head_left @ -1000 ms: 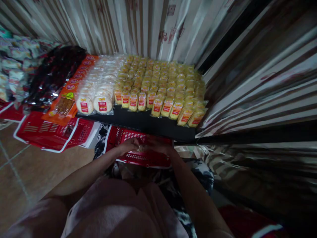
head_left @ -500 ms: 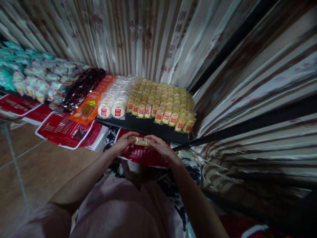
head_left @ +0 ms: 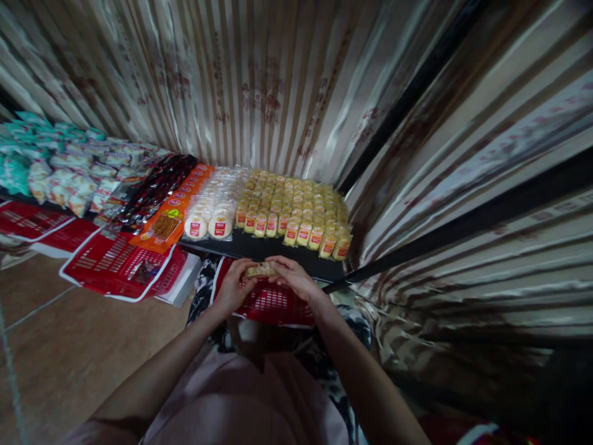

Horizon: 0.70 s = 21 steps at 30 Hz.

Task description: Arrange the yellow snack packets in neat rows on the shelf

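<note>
Holding a small pale-yellow plastic-wrapped snack packet (head_left: pixel 260 270) level, at six o'clock from the black shelf (head_left: pixel 278 249). Pinching its ends with left hand (head_left: pixel 233 288) and right hand (head_left: pixel 293 279), fingers curling closed around it.

Fingers of the left hand (head_left: pixel 231 287) and right hand (head_left: pixel 294 279) hide most of the small packet (head_left: pixel 260 270); its print is unreadable.

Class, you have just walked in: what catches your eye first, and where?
Rows of yellow packets fill the right end of the black shelf, before the striped curtain. Just below, the left hand and right hand hold one small packet together above a red basket.
</note>
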{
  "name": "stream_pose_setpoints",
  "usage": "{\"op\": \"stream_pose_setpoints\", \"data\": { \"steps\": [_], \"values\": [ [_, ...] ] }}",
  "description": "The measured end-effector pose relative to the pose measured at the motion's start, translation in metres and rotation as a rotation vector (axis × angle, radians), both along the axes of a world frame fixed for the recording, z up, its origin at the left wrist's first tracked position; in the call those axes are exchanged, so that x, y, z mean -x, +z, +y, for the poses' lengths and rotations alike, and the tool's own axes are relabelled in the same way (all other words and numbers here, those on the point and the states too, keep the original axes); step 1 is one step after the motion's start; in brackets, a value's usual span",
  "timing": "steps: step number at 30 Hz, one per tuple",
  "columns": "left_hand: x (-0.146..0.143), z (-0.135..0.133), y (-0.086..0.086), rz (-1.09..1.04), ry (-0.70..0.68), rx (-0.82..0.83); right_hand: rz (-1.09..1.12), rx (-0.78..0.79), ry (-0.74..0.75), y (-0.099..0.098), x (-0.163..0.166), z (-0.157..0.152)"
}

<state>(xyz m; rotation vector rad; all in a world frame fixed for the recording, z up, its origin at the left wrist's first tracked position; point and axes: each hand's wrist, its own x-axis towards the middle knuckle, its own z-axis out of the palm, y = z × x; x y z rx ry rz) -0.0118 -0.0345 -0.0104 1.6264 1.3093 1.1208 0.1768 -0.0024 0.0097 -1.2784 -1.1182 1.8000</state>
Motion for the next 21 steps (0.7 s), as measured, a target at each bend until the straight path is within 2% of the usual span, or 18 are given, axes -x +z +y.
{"op": "stream_pose_setpoints", "data": {
  "steps": [2, 6, 9, 16, 21],
  "values": [
    [-0.004, -0.001, -0.002, -0.066, 0.046, 0.076, 0.028, 0.021, -0.057, 0.003, 0.002, 0.001],
    [-0.012, -0.001, -0.001, -0.416, 0.069, 0.381, 0.14, 0.051, -0.132, 0.008, 0.004, 0.003],
    [-0.015, 0.002, 0.004, -0.589, 0.087, 0.526, 0.195, 0.065, -0.143, 0.014, 0.005, 0.003],
    [-0.016, 0.008, 0.012, -0.724, 0.069, 0.628, 0.112, 0.021, -0.153, 0.013, 0.009, 0.006],
    [-0.012, 0.016, 0.017, -0.661, 0.049, 0.635, 0.11, 0.025, -0.244, 0.004, 0.013, 0.006]
  ]
}}
